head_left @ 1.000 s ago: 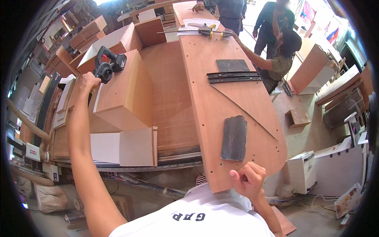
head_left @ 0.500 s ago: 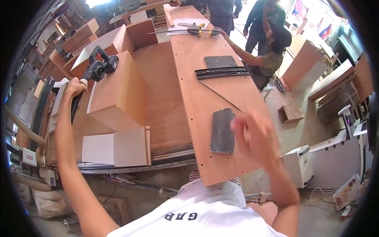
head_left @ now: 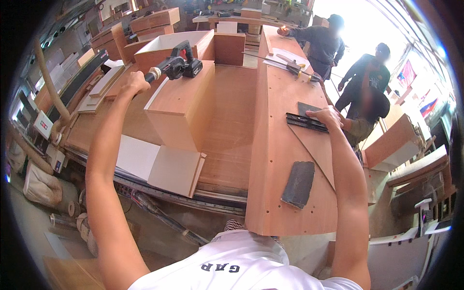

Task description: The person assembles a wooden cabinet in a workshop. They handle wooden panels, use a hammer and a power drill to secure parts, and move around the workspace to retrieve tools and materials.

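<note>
Holding the black power tool (head_left: 180,66) on the left, touching the dark rails (head_left: 304,122) on the right

In the upper left of the frame, your left hand (head_left: 137,84) is wrapped around the narrow front part of the power tool. The tool's body shows over a wooden box (head_left: 180,94); you cannot tell whether they touch. Below, left of centre, lie pale boards (head_left: 173,169). Right of centre, a long wooden panel (head_left: 275,145) with drilled holes runs up the frame. A dark rectangular sheet (head_left: 298,186) lies on its lower part, with a thin rod (head_left: 314,161) slanting just beside it. Higher up, your right hand (head_left: 328,117) has its fingers over the dark rails, which lie across the panel; whether they grip, you cannot tell. Farther right is a co-worker in a dark cap (head_left: 379,102).
</note>
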A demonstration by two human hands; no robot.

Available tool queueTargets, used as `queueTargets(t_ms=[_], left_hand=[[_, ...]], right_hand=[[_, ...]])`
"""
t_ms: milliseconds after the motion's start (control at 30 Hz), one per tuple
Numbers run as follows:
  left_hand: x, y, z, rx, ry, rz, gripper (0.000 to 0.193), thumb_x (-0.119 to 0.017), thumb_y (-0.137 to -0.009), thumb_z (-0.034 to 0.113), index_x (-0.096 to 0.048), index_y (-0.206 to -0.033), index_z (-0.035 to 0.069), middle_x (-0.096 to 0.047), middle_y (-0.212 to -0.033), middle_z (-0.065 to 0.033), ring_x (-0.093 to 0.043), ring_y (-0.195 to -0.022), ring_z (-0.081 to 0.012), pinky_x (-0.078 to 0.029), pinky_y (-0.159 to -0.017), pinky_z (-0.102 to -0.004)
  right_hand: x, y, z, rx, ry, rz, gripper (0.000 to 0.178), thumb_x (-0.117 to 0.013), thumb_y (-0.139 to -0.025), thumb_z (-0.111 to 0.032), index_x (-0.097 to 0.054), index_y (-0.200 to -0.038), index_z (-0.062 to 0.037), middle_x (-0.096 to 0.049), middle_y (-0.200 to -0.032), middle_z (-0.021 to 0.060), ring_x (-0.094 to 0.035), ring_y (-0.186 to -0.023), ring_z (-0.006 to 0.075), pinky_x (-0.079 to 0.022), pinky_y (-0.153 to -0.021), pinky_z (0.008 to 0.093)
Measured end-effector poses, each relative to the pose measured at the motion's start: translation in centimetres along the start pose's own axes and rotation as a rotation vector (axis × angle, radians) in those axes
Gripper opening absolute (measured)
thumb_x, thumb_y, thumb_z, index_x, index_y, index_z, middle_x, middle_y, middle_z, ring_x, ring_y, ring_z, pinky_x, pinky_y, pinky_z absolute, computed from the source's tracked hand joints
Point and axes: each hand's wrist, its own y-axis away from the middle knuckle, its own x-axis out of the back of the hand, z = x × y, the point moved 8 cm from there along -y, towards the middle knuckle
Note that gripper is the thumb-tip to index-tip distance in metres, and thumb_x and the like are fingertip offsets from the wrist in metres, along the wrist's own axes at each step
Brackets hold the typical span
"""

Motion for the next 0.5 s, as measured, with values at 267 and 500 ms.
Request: queueTargets(t_ms=[267, 500], left_hand=[[-0.7, -0.2, -1.8, -0.127, 0.283, 0.091, 0.048, -0.077, -0.086, 0.039, -0.073, -0.105, -0.004, -0.075, -0.095, -0.0192, -0.076, -0.088, -0.0278, -0.060, -0.076, -0.0417], [-1.5, 0.3, -0.6, -0.215, 0.913, -0.310, 0.040, -0.073, -0.093, 0.017, -0.063, -0.126, -0.003, -0.071, -0.100, -0.0112, -0.075, -0.079, -0.0164, -0.060, -0.065, -0.0283]], right_hand=[[3.2, -5.3, -5.3, 0.541, -0.295, 0.028, 0.052, -0.090, -0.082, -0.029, -0.074, -0.119, 0.0035, -0.077, -0.111, 0.0152, -0.072, -0.093, 0.0234, -0.057, -0.083, 0.0378], [5.8, 6.3, -21.0, 1.200, -0.474, 0.176, 0.035, -0.071, -0.100, -0.017, -0.053, -0.130, -0.0073, -0.069, -0.109, 0.0194, -0.072, -0.086, 0.0242, -0.059, -0.063, 0.0416]])
